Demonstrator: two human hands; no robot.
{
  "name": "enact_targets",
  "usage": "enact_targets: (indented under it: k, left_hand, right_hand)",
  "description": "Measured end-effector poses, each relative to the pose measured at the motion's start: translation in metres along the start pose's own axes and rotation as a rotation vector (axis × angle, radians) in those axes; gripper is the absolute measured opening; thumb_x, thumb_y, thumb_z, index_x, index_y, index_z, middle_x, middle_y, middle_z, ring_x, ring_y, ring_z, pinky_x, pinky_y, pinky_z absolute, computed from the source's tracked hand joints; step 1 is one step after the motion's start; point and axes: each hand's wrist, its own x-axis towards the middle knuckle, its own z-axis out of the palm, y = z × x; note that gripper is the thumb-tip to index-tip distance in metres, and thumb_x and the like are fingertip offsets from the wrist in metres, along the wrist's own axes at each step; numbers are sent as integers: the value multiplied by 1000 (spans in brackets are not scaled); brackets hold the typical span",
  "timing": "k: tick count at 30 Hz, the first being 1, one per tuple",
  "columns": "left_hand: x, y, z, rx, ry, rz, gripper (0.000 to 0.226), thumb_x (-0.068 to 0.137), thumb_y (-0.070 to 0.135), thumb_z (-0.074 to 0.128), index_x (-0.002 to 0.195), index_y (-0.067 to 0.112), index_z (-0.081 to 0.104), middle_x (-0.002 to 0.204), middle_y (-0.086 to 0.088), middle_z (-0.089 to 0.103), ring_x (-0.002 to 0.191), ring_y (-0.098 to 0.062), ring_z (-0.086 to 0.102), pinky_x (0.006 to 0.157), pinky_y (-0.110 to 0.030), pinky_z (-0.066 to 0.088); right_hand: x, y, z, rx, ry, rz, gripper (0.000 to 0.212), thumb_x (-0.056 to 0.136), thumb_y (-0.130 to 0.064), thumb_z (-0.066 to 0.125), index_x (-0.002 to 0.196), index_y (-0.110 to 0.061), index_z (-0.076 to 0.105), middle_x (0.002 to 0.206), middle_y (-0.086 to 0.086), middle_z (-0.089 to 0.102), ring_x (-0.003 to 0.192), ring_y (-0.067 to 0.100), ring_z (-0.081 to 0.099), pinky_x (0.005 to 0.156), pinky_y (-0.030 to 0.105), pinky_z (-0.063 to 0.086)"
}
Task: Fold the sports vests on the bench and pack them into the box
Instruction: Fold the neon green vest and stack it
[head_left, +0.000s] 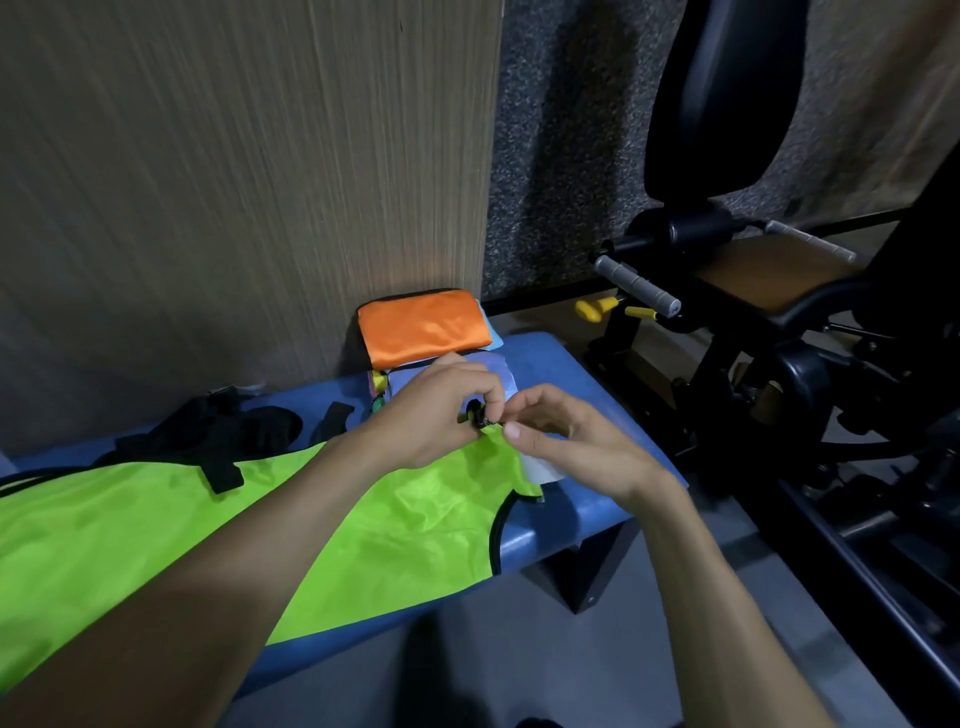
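Note:
A bright green sports vest (156, 525) with black trim lies spread along the blue padded bench (550, 364). My left hand (441, 410) and my right hand (566, 441) both pinch the black-edged corner of the green vest's shoulder strap, lifted slightly above the bench. A black vest (223, 436) lies crumpled behind the green one. At the bench's far end sits a stack of folded vests: an orange one (423, 327) on top, a lilac one (498, 374) and other colours under my hands. No box shows clearly.
A wood-grain wall panel (234, 156) stands right behind the bench. Black gym equipment (779, 322) with grey handles and yellow knobs fills the right side. Grey floor (493, 649) runs in front of the bench.

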Motion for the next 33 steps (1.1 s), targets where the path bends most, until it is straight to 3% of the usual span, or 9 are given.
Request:
enact_targets:
  k: [3,8,11,15,18,21,26,29,33]
  left_hand:
    - [-3,1,-2,-31,37,-5,54,70,-8,68,73,42,47,87,14,61,95,-22,51,88,-32,41]
    - [-4,0,-4,-20,57,-29,49,72,-6,73,75,38,53,87,18,60,97,-14,49,85,-19,36]
    - [-5,-2,-5,0,32,-43,38,78,2,78,81,36,60,90,17,61,98,-12,48,86,-17,35]
    - [-3,-3,-6,40,-8,-66,31,81,3,73,88,33,72,91,13,59,99,-14,46,88,-21,37]
    - [0,-7,-4,-23,-41,-118,37,83,2,69,94,36,77,94,8,60,101,-17,47,90,-17,32]
    - [5,-12,-4,-113,-70,-168,50,86,1,71,100,49,72,96,9,62,103,-19,53,94,-19,34]
    - [11,5,-13,-409,-127,-224,47,87,-16,64,111,24,72,92,29,70,87,7,64,76,-12,48]
    - [12,5,-14,-474,-123,-265,43,89,-14,63,114,18,75,98,10,76,80,4,66,71,-15,50]
    - [15,4,-13,-537,-95,-326,42,90,-14,61,124,10,70,89,12,72,68,7,61,64,-13,47]
  right_hand:
    - [4,6,6,112,-4,163,29,103,-35,55,120,-14,66,111,-4,72,110,15,66,87,26,47]
    - [8,14,11,-39,-74,180,30,86,-30,68,116,-28,68,100,-4,66,88,11,61,80,32,50]
    - [9,12,8,-66,58,251,23,91,-26,71,108,-13,64,95,8,68,83,23,65,79,40,56]
    - [1,13,6,-52,-10,534,45,96,-50,62,109,-7,62,91,11,75,78,23,72,77,38,60]
    - [-3,13,6,117,0,478,40,95,-48,66,108,-11,68,89,5,72,84,21,75,74,34,56]
    - [-1,11,4,361,161,444,29,94,-33,71,109,-9,71,90,10,60,69,20,69,66,33,56]
    - [0,10,7,510,321,437,23,94,-30,71,101,-9,69,80,6,61,61,19,64,62,33,57]
    - [0,9,9,586,381,365,20,95,-33,69,102,-14,69,89,5,71,70,19,65,61,30,54]
    - [-1,3,12,668,370,345,14,93,-30,70,95,-17,71,77,-1,70,64,16,59,62,30,49]
